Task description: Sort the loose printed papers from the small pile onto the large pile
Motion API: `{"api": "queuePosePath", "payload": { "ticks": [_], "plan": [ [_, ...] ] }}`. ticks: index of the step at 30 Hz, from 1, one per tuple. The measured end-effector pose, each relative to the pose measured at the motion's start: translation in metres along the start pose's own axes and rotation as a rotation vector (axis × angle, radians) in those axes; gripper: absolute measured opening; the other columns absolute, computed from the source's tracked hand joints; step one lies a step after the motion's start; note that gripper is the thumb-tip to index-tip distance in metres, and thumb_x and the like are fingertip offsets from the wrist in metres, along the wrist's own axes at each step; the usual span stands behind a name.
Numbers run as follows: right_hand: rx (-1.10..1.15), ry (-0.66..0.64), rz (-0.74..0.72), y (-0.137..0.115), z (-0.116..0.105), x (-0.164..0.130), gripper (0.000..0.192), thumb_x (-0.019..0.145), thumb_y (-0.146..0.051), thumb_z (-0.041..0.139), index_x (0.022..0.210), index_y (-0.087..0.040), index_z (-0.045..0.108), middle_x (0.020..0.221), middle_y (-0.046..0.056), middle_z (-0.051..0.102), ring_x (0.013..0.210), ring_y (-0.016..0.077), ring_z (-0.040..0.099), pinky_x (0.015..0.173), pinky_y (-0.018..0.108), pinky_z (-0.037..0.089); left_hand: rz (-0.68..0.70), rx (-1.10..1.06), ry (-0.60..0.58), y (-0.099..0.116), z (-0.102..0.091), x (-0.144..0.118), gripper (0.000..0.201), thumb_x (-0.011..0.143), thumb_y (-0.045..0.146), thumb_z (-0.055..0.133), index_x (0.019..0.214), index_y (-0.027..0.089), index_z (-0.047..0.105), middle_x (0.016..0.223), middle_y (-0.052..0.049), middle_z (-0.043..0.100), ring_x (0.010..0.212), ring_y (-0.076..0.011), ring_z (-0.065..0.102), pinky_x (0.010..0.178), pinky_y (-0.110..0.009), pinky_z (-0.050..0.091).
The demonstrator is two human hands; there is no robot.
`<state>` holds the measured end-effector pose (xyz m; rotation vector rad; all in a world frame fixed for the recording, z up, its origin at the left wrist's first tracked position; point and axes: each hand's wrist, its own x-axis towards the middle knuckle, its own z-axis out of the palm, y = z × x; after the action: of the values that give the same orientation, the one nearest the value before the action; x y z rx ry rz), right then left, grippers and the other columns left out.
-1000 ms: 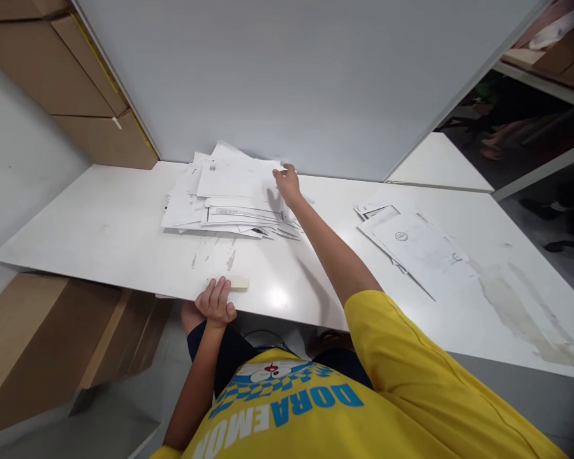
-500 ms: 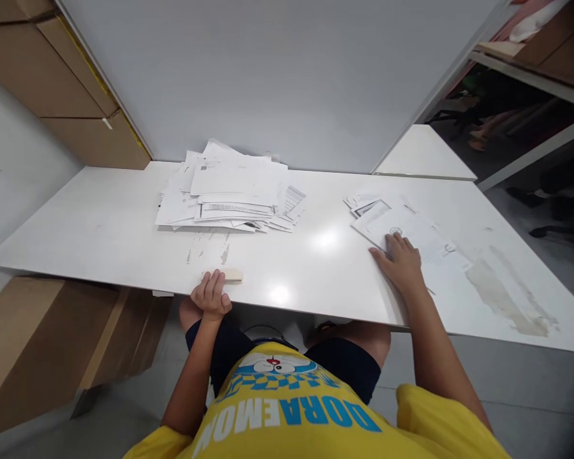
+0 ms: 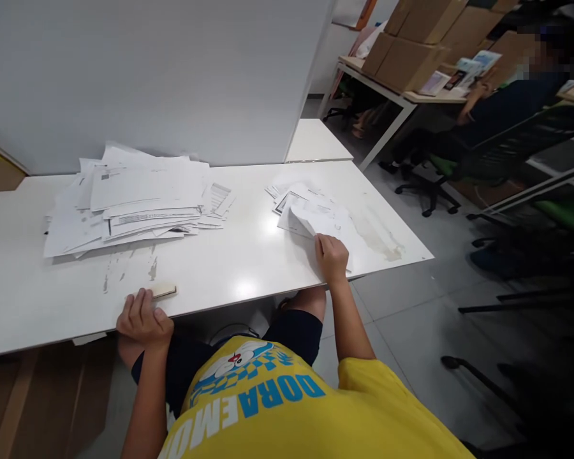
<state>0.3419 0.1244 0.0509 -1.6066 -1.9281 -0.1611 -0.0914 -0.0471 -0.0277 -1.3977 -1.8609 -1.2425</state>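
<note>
The left hand (image 3: 143,320) grips the near edge of the white table (image 3: 249,268), fingers curled over the top, apparently bearing on the edge alone; a small beige block (image 3: 163,291) lies just beside its fingertips, and whether they touch it cannot be told. Toward the far edge, left of centre, sits a large loose heap of papers (image 3: 134,201) — white printed sheets fanned over one another, its long axis running left to right along the partition (image 3: 148,76) behind the table. Right of centre, near the table's right corner, lies a smaller pile of papers (image 3: 309,210), also white with faint print, its long axis running from the far edge toward the near one. The right hand (image 3: 331,257) rests at the near end of this pile, fingers bent and closed on the topmost sheet, whose near corner is lifted and curled back — the pile thus lies directly ahead of the hand, away from the person. The right hand is much the nearer to it; the left is well apart. A pale stain marks the table just right of the small pile. Beyond the table's right edge, a seated person (image 3: 507,108) and stacked boxes (image 3: 411,38) occupy another desk.
</note>
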Motion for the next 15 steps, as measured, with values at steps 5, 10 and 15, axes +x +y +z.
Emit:
{"api": "queuePosePath", "payload": {
  "ticks": [5, 10, 15],
  "plan": [
    [0.207, 0.314, -0.403, -0.043, -0.018, -0.046, 0.019, 0.097, -0.018, 0.053, 0.102, -0.018, 0.071, 0.089, 0.011, 0.077, 0.083, 0.0221, 0.072, 0.076, 0.036, 0.057, -0.199, -0.290, -0.249, 0.057, -0.015, 0.010, 0.046, 0.092, 0.045, 0.053, 0.126, 0.015, 0.061, 0.136, -0.023, 0.059, 0.144, -0.0360, 0.039, 0.119, -0.059, 0.021],
    [0.461, 0.267, -0.742, -0.117, -0.012, -0.083, 0.019, 0.097, -0.022, 0.057, 0.111, -0.019, 0.070, 0.098, 0.010, 0.078, 0.095, 0.0199, 0.074, 0.080, 0.034, 0.060, -0.711, -1.024, -0.778, 0.139, -0.014, 0.030, 0.072, 0.091, 0.071, 0.037, 0.142, 0.023, 0.050, 0.136, -0.013, 0.063, 0.130, -0.0306, 0.056, 0.115, -0.052, 0.038],
    [0.468, -0.064, -0.738, -0.150, 0.002, -0.092, 0.023, 0.096, -0.023, 0.059, 0.118, -0.020, 0.068, 0.113, 0.010, 0.076, 0.109, 0.0208, 0.070, 0.093, 0.038, 0.057, -0.997, -1.106, -0.768, 0.156, 0.003, 0.049, 0.073, 0.075, 0.066, 0.069, 0.129, 0.018, 0.062, 0.127, -0.013, 0.069, 0.122, -0.0312, 0.062, 0.107, -0.044, 0.048]
  ]
}}
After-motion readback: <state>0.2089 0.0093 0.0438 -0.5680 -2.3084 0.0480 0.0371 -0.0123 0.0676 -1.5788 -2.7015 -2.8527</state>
